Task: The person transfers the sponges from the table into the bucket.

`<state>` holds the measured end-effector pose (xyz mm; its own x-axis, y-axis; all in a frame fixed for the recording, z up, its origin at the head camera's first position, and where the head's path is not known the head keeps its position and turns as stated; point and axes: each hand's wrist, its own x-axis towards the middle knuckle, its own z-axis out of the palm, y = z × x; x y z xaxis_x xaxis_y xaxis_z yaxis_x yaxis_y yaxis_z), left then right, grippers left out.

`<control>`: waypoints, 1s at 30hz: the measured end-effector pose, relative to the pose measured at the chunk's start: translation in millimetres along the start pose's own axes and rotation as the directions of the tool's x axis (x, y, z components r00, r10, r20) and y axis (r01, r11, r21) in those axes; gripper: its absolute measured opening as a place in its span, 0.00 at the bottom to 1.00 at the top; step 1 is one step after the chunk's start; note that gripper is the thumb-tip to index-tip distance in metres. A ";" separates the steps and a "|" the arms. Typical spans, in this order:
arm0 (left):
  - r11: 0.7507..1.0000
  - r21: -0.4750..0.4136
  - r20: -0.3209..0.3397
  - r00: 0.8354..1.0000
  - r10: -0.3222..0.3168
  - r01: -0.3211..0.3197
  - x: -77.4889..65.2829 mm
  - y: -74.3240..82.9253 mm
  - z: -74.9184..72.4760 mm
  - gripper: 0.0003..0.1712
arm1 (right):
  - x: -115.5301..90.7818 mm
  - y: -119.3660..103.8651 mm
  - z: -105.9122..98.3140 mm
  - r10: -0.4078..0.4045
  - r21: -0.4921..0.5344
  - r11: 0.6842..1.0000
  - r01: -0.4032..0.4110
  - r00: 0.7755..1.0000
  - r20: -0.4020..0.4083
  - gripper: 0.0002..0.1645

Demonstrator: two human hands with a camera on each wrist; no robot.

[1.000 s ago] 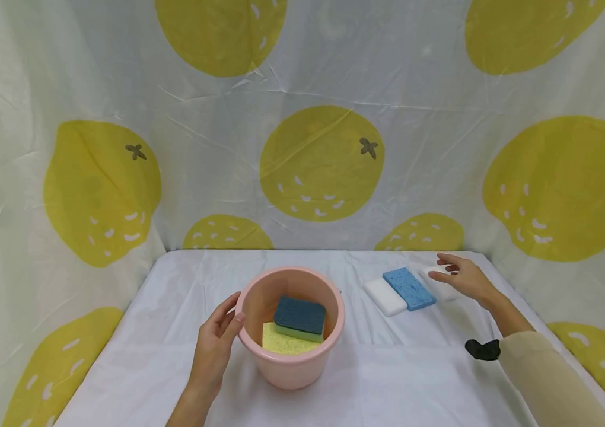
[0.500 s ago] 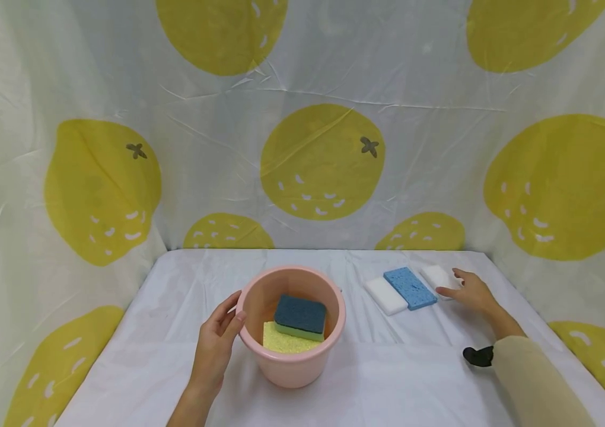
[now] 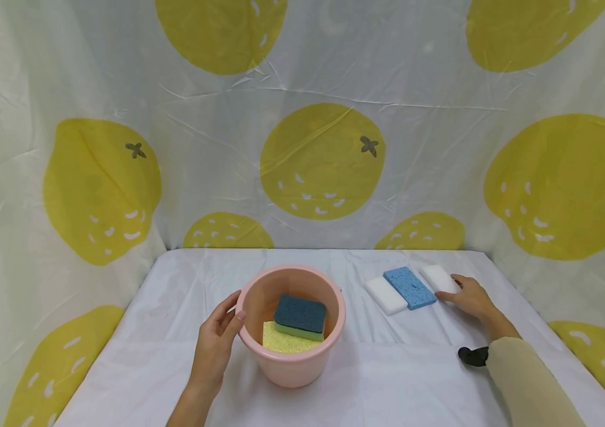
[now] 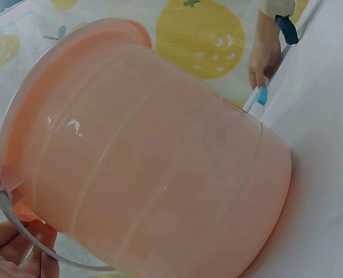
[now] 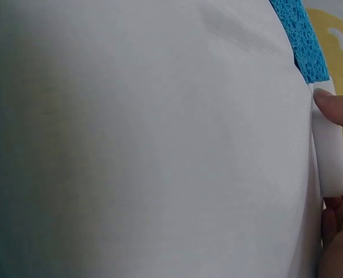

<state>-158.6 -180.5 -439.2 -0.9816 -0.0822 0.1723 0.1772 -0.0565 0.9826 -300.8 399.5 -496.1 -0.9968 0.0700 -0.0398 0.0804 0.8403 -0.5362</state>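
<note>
My left hand (image 3: pixel 214 341) holds the rim of a pink bucket (image 3: pixel 292 367), thumb at the lip and fingers behind it. Inside the bucket a sponge with a dark green scouring top (image 3: pixel 299 314) lies on a yellow sponge (image 3: pixel 286 341). At the right my right hand (image 3: pixel 470 296) grips the near end of a white sponge (image 3: pixel 439 279) between thumb and fingers. That white sponge (image 5: pixel 328 145) lies on the cloth in the right wrist view. Left of it lie a blue sponge (image 3: pixel 409 287) and another white sponge (image 3: pixel 385 295), side by side.
A white cloth (image 3: pixel 398 379) covers the table. Curtains printed with yellow lemons (image 3: pixel 324 163) hang at the back and both sides. The bucket's thin handle (image 4: pixel 50 249) hangs beside my left fingers. A black strap (image 3: pixel 473 356) sticks out at my right sleeve.
My right hand has come down from above the far white sponge and its thumb and fingers have closed on that sponge's near end. The left hand and bucket stay put.
</note>
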 end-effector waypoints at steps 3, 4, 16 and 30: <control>1.000 -0.003 0.003 1.000 0.005 -0.005 0.1 -0.2 -0.4 0.28 | 1.3 1.6 0.7 0.002 0.008 1.000 -0.002 1.000 -0.001 0.59; 1.000 -0.005 0.004 1.000 0.007 -0.007 0.1 -0.4 -0.5 0.28 | 1.3 1.6 0.6 0.011 0.014 1.000 -0.011 1.000 0.000 0.59; 1.000 -0.011 0.008 1.000 0.012 -0.012 0.6 -0.9 2.4 0.28 | -3.8 -4.8 -11.0 0.030 0.066 0.997 -0.029 0.999 -0.021 0.53; 1.000 0.000 0.004 1.000 0.014 -0.014 -0.1 0.0 0.4 0.28 | -1.9 -11.2 -13.8 0.039 0.109 0.993 -0.037 0.999 -0.016 0.53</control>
<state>-158.5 -180.1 -439.2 -0.9792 -0.0793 0.1866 0.1912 -0.0554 0.9800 -299.8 397.4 -478.4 -0.9927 0.1113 -0.0469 0.1162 0.7733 -0.6233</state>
